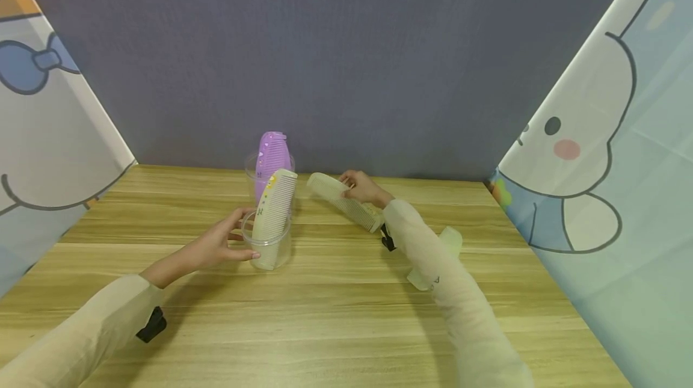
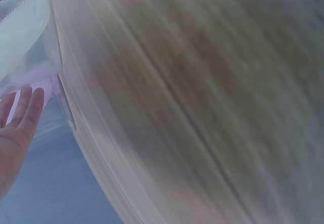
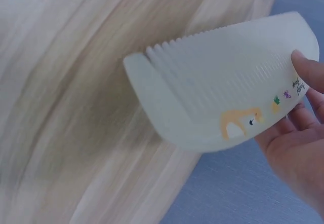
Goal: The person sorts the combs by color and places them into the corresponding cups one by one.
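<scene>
My right hand (image 1: 361, 187) pinches a pale cream comb (image 3: 212, 92) between thumb and fingers. This comb (image 1: 346, 201) slants over the table, its toothed edge and a small giraffe-like print facing the right wrist camera. On the left, my left hand (image 1: 224, 240) reaches round the near clear cup (image 1: 271, 246), thumb at its front and fingers at its left side. A second pale comb (image 1: 276, 201) with yellow prints leans upright in that cup. Behind it, a purple comb (image 1: 272, 156) stands in another clear cup (image 1: 293, 162).
A pale greenish comb (image 1: 419, 280) lies on the wooden table (image 1: 325, 328), partly hidden beneath my right forearm. A dark grey wall (image 1: 346, 63) rises at the table's back edge. Cartoon-printed panels (image 1: 595, 207) flank both sides.
</scene>
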{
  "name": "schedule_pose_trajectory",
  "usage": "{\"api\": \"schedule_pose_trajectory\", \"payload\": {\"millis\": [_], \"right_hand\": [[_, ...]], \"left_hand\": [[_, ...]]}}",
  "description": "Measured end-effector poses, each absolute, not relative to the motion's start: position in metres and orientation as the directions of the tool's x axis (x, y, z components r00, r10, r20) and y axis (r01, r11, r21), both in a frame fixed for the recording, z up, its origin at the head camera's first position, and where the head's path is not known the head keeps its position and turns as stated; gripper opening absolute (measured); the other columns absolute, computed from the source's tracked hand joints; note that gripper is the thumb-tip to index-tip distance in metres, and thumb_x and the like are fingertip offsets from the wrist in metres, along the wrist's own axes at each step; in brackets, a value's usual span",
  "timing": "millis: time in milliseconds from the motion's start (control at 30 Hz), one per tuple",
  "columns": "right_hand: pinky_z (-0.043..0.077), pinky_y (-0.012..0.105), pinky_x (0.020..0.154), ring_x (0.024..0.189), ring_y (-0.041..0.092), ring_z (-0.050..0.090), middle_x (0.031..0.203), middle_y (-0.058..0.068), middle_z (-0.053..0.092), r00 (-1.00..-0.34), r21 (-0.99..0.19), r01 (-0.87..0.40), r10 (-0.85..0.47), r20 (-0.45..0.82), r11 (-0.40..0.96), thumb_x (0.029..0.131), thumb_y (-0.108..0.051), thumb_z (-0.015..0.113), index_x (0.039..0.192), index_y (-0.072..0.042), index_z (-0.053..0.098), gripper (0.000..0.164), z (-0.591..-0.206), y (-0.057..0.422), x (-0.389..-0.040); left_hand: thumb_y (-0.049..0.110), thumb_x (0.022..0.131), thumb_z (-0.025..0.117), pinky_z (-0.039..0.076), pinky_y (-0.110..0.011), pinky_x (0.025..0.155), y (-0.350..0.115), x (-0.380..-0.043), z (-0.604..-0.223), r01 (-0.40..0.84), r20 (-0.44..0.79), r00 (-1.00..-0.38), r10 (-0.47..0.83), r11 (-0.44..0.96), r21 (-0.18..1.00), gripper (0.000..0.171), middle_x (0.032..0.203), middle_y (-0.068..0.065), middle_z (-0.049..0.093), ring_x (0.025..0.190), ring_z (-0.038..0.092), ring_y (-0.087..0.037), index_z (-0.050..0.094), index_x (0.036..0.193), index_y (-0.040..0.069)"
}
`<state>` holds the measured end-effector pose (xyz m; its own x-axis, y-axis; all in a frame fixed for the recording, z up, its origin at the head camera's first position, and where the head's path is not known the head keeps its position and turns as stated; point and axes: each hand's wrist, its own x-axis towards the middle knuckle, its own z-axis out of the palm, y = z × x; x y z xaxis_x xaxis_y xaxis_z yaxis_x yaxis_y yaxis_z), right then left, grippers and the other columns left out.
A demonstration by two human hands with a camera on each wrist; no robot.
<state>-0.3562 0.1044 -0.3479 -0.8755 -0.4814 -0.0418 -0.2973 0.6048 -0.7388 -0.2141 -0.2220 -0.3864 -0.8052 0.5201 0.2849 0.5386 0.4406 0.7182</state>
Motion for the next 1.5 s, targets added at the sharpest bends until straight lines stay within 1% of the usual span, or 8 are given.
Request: {"api": "schedule_pose_trajectory", "payload": {"millis": [100,200,367,533,767,867,1133,1500], "right_hand": [[0.046,0.022,0.065,0.086,0.021,0.055,0.099,0.015,0.058,-0.889,-0.764,-0.280,-0.457,-0.022,0.582,0.084,-0.001,0.061,0.115,0.000,0.053,0.032,-0.345,0.104,-0.354],[0.044,0.020,0.062,0.084,0.019,0.054,0.098,0.015,0.058,-0.904,-0.784,-0.268,-0.427,0.003,0.561,0.084,0.000,0.060,0.114,0.000,0.052,0.031,-0.343,0.104,-0.352],[0.046,0.021,0.066,0.085,0.019,0.054,0.100,0.015,0.057,-0.932,-0.822,-0.234,-0.361,0.037,0.519,0.085,0.000,0.058,0.115,0.000,0.049,0.032,-0.340,0.104,-0.349],[0.047,0.023,0.063,0.086,0.020,0.053,0.103,0.016,0.056,-0.952,-0.836,-0.215,-0.300,0.064,0.505,0.086,0.000,0.057,0.116,-0.001,0.045,0.032,-0.334,0.103,-0.344],[0.048,0.030,0.074,0.088,0.022,0.052,0.107,0.019,0.056,-0.965,-0.855,-0.230,-0.220,0.140,0.464,0.086,0.002,0.056,0.119,-0.001,0.043,0.036,-0.322,0.101,-0.333],[0.048,0.029,0.071,0.084,0.020,0.050,0.105,0.017,0.055,-0.968,-0.868,-0.234,-0.190,0.165,0.439,0.086,0.000,0.057,0.119,-0.001,0.043,0.035,-0.317,0.100,-0.329],[0.050,0.028,0.072,0.081,0.019,0.053,0.105,0.019,0.056,-0.960,-0.912,-0.273,-0.139,0.241,0.305,0.086,0.001,0.057,0.118,0.000,0.043,0.035,-0.305,0.095,-0.317],[0.053,0.034,0.081,0.090,0.017,0.056,0.107,0.015,0.055,-0.925,-0.926,-0.371,-0.117,0.361,0.074,0.086,0.005,0.056,0.118,0.001,0.042,0.036,-0.287,0.089,-0.298]], "left_hand": [[0.018,0.076,0.075,0.052,-0.045,0.082,-0.222,-0.214,-0.386,0.534,0.281,-0.807,0.520,0.439,0.722,0.076,0.120,-0.018,0.051,0.107,0.052,-0.037,0.029,0.135,0.005],[0.018,0.076,0.075,0.052,-0.045,0.082,-0.222,-0.214,-0.386,0.533,0.280,-0.808,0.519,0.440,0.723,0.076,0.121,-0.018,0.051,0.107,0.052,-0.037,0.029,0.135,0.005],[0.018,0.075,0.075,0.053,-0.044,0.083,-0.221,-0.213,-0.386,0.532,0.282,-0.809,0.516,0.440,0.723,0.077,0.121,-0.019,0.051,0.106,0.053,-0.036,0.029,0.136,0.005],[0.018,0.075,0.075,0.053,-0.043,0.082,-0.221,-0.212,-0.385,0.536,0.288,-0.809,0.513,0.442,0.719,0.078,0.121,-0.018,0.051,0.106,0.053,-0.035,0.029,0.136,0.004],[0.016,0.074,0.076,0.053,-0.043,0.082,-0.222,-0.213,-0.386,0.553,0.306,-0.800,0.515,0.437,0.710,0.076,0.120,-0.019,0.051,0.106,0.052,-0.035,0.030,0.134,0.002],[0.015,0.074,0.076,0.054,-0.043,0.081,-0.222,-0.214,-0.387,0.558,0.314,-0.798,0.514,0.434,0.708,0.076,0.120,-0.019,0.051,0.105,0.052,-0.035,0.031,0.133,0.002],[0.015,0.073,0.077,0.054,-0.042,0.080,-0.221,-0.214,-0.388,0.560,0.318,-0.798,0.512,0.435,0.705,0.076,0.119,-0.018,0.051,0.105,0.053,-0.035,0.031,0.133,0.003],[0.016,0.075,0.075,0.053,-0.043,0.081,-0.222,-0.214,-0.388,0.557,0.311,-0.800,0.513,0.439,0.705,0.077,0.120,-0.018,0.051,0.105,0.053,-0.034,0.030,0.135,0.004]]}}
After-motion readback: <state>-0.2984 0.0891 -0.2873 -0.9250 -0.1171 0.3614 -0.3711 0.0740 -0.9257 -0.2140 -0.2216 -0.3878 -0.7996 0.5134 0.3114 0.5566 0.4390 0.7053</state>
